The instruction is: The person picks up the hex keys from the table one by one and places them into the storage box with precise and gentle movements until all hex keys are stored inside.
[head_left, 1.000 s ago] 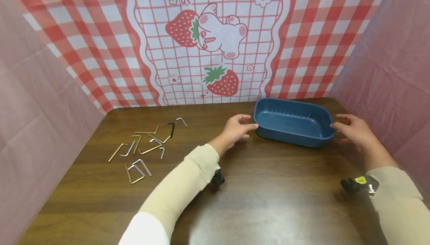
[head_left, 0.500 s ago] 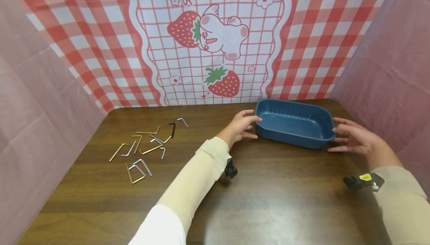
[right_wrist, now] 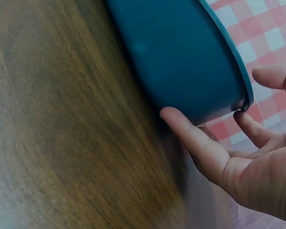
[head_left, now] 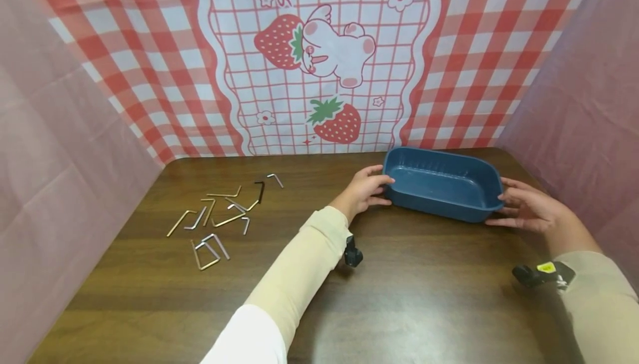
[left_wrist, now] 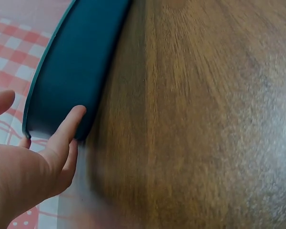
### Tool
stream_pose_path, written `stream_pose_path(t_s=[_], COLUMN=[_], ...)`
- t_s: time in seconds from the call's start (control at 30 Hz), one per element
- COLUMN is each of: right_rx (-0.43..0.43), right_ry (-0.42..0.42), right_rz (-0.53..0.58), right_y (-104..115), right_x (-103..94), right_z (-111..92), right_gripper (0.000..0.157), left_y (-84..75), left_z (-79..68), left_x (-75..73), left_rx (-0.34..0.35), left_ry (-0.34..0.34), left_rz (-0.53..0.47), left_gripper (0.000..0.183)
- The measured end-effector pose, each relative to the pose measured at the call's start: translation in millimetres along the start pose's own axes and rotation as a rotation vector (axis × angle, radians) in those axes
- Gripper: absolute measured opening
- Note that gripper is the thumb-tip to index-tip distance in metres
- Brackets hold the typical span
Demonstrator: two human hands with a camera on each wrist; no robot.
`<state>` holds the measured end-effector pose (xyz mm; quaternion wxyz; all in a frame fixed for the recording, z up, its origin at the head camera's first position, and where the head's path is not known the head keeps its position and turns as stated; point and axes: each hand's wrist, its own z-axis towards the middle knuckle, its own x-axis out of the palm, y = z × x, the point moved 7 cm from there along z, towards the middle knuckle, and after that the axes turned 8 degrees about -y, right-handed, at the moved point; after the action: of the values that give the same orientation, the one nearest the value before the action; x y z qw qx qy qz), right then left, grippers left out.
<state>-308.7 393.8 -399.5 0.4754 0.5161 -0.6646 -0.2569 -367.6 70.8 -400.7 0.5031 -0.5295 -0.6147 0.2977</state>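
Observation:
A dark blue rectangular plastic bin [head_left: 444, 208] with rounded corners stands on the wooden table at the back right. My left hand [head_left: 363, 191] is at its left end, fingers extended along the outer wall and thumb over the rim. In the left wrist view, a fingertip [left_wrist: 77, 110] lies against the bin's wall, near its base, while the thumb stands off the rim. At the opposite end is my right hand [head_left: 531, 208], its fingers spread against the wall. The right wrist view shows a fingertip [right_wrist: 169, 113] at the lower edge and the thumb held apart.
Several L-shaped hex keys, gold, silver and one black hex key [head_left: 260, 192], lie loose on the left of the table [head_left: 399, 297]. A checked strawberry cloth [head_left: 329, 75] hangs directly behind the bin. Pink curtains [head_left: 574, 103] close off both sides.
Both hands have closed in on the bin's ends, fingers spreading lower along its walls. The bin keeps its place against the backdrop; the whole head view has shifted slightly.

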Motion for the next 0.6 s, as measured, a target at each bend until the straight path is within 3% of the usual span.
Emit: stream_pose_path(t_s=[0.6], right_rx=[-0.077], right_ry=[0.178], right_rz=[0.057], right_y=[-0.4], right_x=[6.6], right_z=[-3.2], right_gripper=[0.043], left_y=[-0.8], left_z=[-4.6], left_x=[-5.4], left_rx=[0.028], left_ry=[0.0], left_rz=[-0.028], left_gripper=[0.056])
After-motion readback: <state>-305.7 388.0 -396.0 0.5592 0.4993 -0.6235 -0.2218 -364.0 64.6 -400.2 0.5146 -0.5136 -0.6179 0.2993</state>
